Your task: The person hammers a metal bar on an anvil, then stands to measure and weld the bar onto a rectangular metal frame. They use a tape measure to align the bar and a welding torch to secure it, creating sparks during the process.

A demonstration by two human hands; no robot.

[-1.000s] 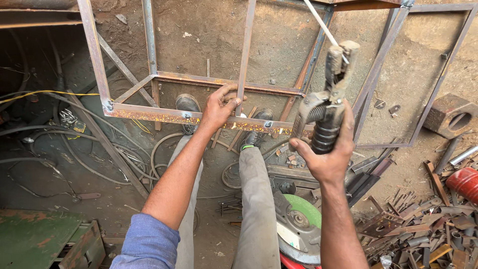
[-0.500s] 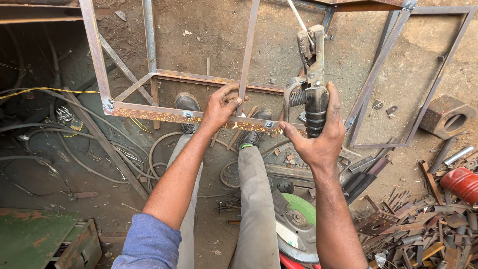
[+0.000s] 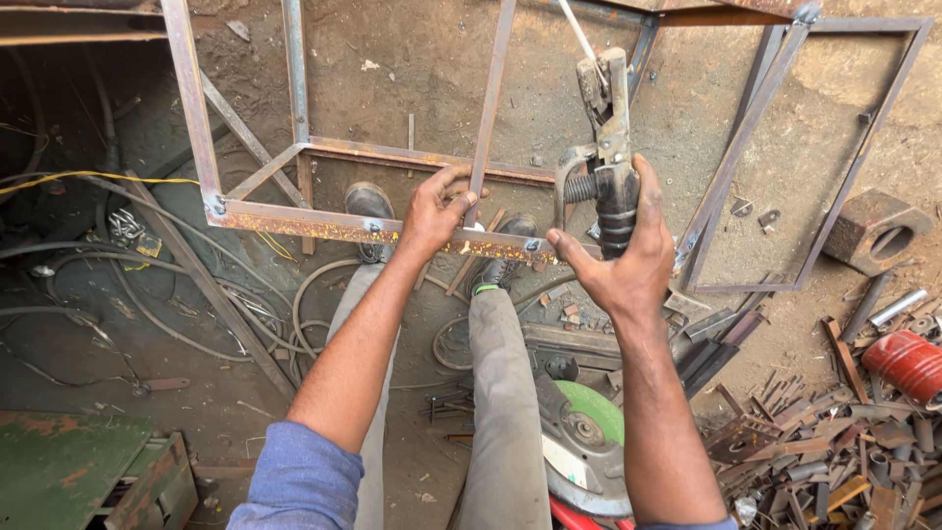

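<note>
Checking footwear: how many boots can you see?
2: the left boot sits behind the rusty frame bar, the right boot beside the left hand.

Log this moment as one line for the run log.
left hand: grips upright bar on rusty steel frame | right hand: holds electrode holder, rod up | scrap pile at right

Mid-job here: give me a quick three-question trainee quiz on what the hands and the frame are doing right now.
1. True or false: the left hand grips the rusty steel frame.
2. What does the right hand hold? A) hammer B) electrode holder C) red cylinder
3. Which disc-bearing tool lies on the ground by the person's legs?

Key: 1 true; 2 B; 3 the cut-off saw with the green disc.
</note>
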